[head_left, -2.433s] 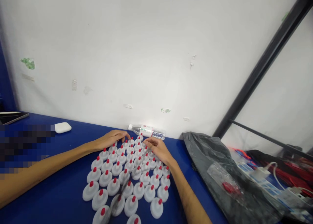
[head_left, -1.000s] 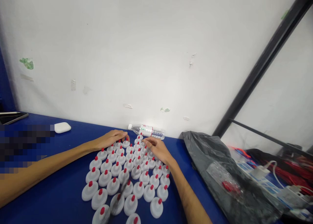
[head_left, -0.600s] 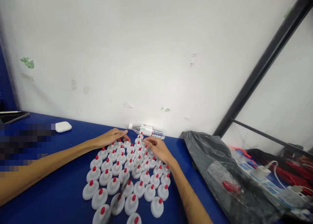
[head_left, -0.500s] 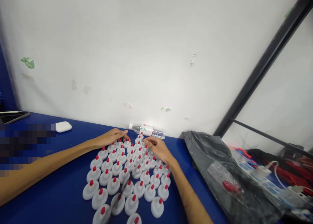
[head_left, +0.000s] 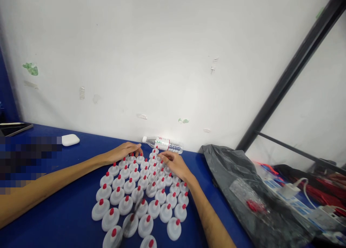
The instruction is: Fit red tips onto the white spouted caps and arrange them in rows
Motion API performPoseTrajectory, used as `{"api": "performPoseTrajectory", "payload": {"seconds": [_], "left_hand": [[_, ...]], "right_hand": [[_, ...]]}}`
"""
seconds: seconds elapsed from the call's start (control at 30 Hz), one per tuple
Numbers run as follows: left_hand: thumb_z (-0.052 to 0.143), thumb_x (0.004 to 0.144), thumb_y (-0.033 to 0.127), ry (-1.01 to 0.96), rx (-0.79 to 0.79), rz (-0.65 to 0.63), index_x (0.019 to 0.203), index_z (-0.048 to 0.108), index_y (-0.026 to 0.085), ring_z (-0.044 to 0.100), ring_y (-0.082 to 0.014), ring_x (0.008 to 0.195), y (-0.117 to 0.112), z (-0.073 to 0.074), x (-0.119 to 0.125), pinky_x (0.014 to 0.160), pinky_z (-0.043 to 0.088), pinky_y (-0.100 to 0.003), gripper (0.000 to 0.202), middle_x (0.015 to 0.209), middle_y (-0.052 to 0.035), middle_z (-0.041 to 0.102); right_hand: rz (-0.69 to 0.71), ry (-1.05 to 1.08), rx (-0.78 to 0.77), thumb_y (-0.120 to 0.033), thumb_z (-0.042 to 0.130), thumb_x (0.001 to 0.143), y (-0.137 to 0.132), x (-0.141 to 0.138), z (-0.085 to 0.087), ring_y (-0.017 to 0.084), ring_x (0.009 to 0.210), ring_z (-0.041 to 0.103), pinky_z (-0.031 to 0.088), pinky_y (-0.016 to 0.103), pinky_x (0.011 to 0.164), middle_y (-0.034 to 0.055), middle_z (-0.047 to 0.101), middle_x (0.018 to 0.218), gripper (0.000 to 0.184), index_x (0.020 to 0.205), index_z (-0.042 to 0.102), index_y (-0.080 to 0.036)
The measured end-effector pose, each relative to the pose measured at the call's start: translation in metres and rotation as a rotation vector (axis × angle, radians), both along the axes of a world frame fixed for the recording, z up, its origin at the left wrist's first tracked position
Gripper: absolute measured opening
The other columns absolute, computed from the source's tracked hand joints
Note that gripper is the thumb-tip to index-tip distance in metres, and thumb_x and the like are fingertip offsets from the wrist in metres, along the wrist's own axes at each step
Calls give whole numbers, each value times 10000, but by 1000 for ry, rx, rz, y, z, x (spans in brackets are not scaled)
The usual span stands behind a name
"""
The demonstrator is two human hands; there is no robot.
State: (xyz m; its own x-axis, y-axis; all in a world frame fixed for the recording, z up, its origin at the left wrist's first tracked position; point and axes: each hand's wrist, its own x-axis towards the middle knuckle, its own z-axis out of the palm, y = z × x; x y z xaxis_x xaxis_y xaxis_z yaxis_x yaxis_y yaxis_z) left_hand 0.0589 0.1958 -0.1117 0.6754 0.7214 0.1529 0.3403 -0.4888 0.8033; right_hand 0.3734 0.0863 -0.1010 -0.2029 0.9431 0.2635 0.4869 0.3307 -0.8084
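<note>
Many white dome-shaped caps with red tips [head_left: 129,186] stand close together in rough rows on the blue table. At the far left edge of the group lies my left hand [head_left: 124,151], fingers spread and bent, the fingertips beside a far cap [head_left: 140,159]. My right hand [head_left: 174,164] rests over the far right caps, its fingers loosely curved and their tips by the narrow far column of caps [head_left: 154,153]. Both hands look open, with nothing plainly gripped. Some caps under the right hand are hidden. A clear plastic bottle [head_left: 162,144] lies on its side behind the fingertips.
A white case [head_left: 70,140] and a dark tablet [head_left: 16,129] are on the left of the blue table [head_left: 67,219]. To the right are a grey plastic bag [head_left: 229,179], a clear bag with red pieces [head_left: 252,201] and a power strip [head_left: 292,201]. A white wall rises behind.
Almost nothing differs. The fingers of my left hand shift slightly by the far cap, while my right hand and the rows of caps stay in place.
</note>
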Motion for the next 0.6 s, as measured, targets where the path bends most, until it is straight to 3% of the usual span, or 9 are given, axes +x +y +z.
{"api": "performPoseTrajectory", "payload": {"seconds": [0.33, 0.6], "left_hand": [[730, 1139, 583, 10, 5, 18, 1161, 778, 174, 788, -272, 998, 9, -8, -2, 943, 679, -476, 412, 1111, -53, 801], [754, 1138, 538, 29, 23, 129, 1192, 777, 168, 796, -270, 995, 3, -6, 2, 917, 697, -464, 374, 1136, -55, 803]], "right_hand": [[4, -15, -13, -549, 745, 1146, 0, 0, 2, 261, 1110, 795, 627, 522, 1094, 62, 836, 1169, 351, 1169, 813, -205], [-5, -21, -19, -515, 747, 1150, 0, 0, 2, 257, 1104, 801, 633, 513, 1085, 60, 842, 1166, 317, 1162, 816, -206]]}}
